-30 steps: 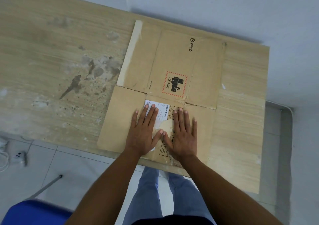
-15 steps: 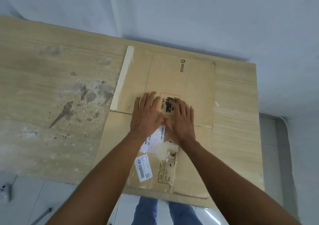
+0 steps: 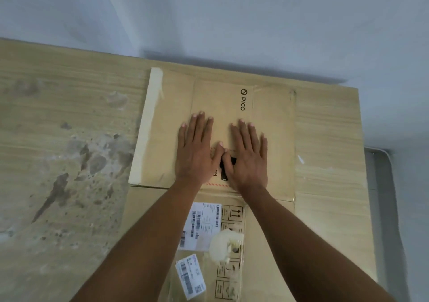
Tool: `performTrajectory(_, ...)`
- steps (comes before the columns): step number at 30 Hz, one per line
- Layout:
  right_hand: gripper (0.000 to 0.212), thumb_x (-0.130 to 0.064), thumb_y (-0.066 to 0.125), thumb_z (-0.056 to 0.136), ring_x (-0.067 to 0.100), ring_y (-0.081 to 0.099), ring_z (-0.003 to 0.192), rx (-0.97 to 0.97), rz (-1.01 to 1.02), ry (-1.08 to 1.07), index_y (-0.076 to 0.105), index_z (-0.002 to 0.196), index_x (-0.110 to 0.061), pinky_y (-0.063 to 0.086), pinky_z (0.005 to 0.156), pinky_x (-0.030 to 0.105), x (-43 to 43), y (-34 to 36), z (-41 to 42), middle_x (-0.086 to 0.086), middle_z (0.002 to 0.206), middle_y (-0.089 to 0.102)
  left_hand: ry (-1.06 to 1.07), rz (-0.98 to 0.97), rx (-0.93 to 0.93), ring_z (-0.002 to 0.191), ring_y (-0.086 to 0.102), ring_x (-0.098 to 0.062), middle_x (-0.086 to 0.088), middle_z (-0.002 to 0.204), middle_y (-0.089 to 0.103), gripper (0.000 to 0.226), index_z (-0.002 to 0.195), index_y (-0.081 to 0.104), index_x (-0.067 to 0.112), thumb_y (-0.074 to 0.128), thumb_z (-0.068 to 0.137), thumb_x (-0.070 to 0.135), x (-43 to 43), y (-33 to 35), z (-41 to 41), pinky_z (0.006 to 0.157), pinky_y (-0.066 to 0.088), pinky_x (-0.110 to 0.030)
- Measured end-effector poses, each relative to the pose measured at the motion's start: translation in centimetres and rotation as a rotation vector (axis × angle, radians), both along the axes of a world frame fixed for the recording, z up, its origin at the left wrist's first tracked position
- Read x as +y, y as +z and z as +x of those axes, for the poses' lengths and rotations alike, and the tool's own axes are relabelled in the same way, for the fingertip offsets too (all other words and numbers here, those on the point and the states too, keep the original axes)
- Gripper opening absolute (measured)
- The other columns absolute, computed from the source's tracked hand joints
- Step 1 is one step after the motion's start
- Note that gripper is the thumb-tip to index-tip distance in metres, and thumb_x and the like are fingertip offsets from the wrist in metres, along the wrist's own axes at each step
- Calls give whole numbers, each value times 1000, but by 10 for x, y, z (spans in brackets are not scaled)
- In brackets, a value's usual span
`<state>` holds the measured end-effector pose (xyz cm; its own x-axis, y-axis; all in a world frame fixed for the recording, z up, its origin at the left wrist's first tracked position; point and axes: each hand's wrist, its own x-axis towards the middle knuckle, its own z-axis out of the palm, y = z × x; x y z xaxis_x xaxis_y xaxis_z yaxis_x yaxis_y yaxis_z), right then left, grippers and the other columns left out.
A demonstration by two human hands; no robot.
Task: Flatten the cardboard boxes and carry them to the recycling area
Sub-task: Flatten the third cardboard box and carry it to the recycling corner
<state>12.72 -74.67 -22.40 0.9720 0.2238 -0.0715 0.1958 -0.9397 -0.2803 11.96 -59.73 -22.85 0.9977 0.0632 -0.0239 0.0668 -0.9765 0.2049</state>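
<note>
A flattened brown cardboard box (image 3: 271, 139) lies spread on the wooden table (image 3: 58, 120), its PICO print facing up near the far edge. My left hand (image 3: 197, 149) and my right hand (image 3: 247, 155) press flat on its far panel, fingers straight, thumbs touching over the red-bordered hazard label. White shipping labels (image 3: 202, 226) and a torn patch of tape sit on the near panel between my forearms. A pale strip of tape (image 3: 148, 125) runs along the box's left flap.
The table's left half carries grey stains (image 3: 92, 160). A pale wall (image 3: 232, 18) stands right behind the table. To the right of the table's edge there is grey floor with a thin cable (image 3: 392, 160).
Both hands slid away from me, from the near panel with the shipping label up onto the far panel by the hazard label. My view moved forward and closer over the table.
</note>
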Motion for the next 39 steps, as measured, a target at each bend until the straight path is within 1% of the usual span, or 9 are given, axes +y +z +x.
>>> performTrajectory(12,64,-50,31,102,15,-3,156,-3,13,-2,18,160,-26,7,125,51,2,2,0,-4,169,8,3,24,3,155,2,-23,-9,167,7,68,159,17,16,28,101,49,0,-3,1,123,12,-49)
performTrajectory(17,64,-49,27,100,13,-3,156,36,47,12,18,159,-27,2,125,49,0,7,2,-6,169,8,-19,-41,53,155,3,-23,-7,167,9,69,159,18,18,33,99,50,3,2,2,124,9,-48)
performTrajectory(20,63,-38,47,95,16,6,155,148,246,13,32,155,-26,4,125,47,-7,17,9,-5,167,18,-31,-313,162,154,4,-19,0,167,9,66,156,27,24,49,96,40,15,20,7,124,7,-46)
performTrajectory(22,55,-23,59,91,22,26,149,201,451,-36,47,145,-19,18,123,46,-20,29,9,2,159,36,53,-677,220,149,23,-19,3,164,23,54,148,41,28,57,96,28,32,41,6,121,21,-44)
performTrajectory(24,45,-15,64,89,24,42,136,173,558,-185,57,134,-18,31,117,42,-40,40,-8,4,144,51,173,-807,88,136,42,-19,4,152,43,42,137,51,26,59,95,24,52,54,-11,113,36,-42)
performTrajectory(27,41,-17,68,86,25,51,121,160,531,-494,61,126,-18,41,107,40,-74,48,-46,5,130,56,398,-535,-114,121,52,-30,-6,132,55,39,125,57,18,65,87,22,84,48,-55,101,44,-44)
performTrajectory(30,50,-19,71,83,32,51,115,214,443,-654,56,131,-12,36,97,32,-100,47,-68,12,126,54,636,-411,-7,120,48,-38,-13,130,50,46,126,53,15,68,83,25,101,42,-94,94,45,-51)
performTrajectory(35,62,-27,73,80,30,59,115,375,544,-710,50,136,-12,48,102,48,-108,46,-72,10,126,59,692,-479,145,117,54,-37,-13,128,55,58,130,55,18,70,79,41,105,40,-103,96,48,-53)
performTrajectory(39,60,-26,73,80,27,62,113,451,659,-757,55,136,-14,52,100,46,-113,48,-65,7,128,63,739,-603,187,106,63,-37,-12,116,66,58,125,61,16,74,77,45,104,46,-90,90,53,-49)
